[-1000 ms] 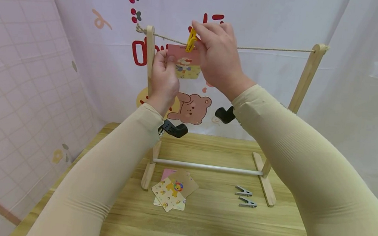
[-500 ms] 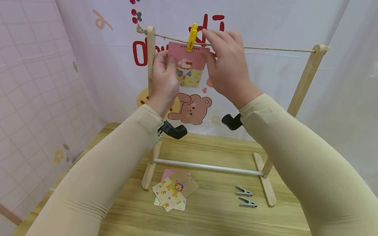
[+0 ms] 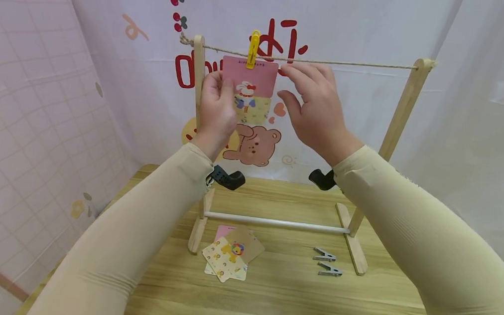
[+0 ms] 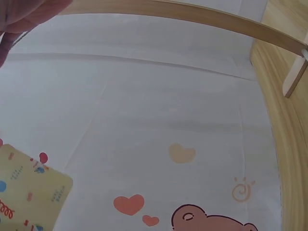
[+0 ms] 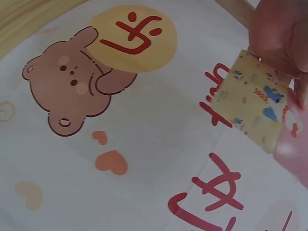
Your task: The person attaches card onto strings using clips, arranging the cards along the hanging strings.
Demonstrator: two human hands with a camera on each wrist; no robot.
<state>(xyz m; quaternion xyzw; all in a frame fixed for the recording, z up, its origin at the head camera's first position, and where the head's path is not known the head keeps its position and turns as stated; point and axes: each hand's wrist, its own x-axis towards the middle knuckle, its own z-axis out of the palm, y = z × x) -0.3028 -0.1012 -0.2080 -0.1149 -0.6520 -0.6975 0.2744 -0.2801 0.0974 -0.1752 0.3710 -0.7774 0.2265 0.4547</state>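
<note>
A pink and yellow card (image 3: pixel 258 80) with a white rabbit figure hangs at the rope (image 3: pixel 354 64), where a yellow clothespin (image 3: pixel 253 50) clips its top edge. My left hand (image 3: pixel 218 107) pinches the card's left edge, thumb in front. To the right of the card, my right hand (image 3: pixel 317 105) holds nothing, its fingers spread and slightly bent, fingertips close to the card's right edge. In the right wrist view the card (image 5: pixel 250 101) shows beside the left hand (image 5: pixel 279 36). Only the card's yellow lower part (image 4: pixel 33 187) shows in the left wrist view.
Wooden posts (image 3: pixel 402 108) hold the rope at both ends, joined low by a white rod (image 3: pixel 277 223). Several cards (image 3: pixel 227 260) lie overlapped on the table (image 3: pixel 284 305). Two metal clips (image 3: pixel 329 270) lie near the right foot. A printed cloth (image 3: pixel 475 122) hangs behind.
My right hand has let go of the yellow clothespin and moved right and down, away from the card. The clothespin stays on the card and rope; my left hand keeps its pinch.
</note>
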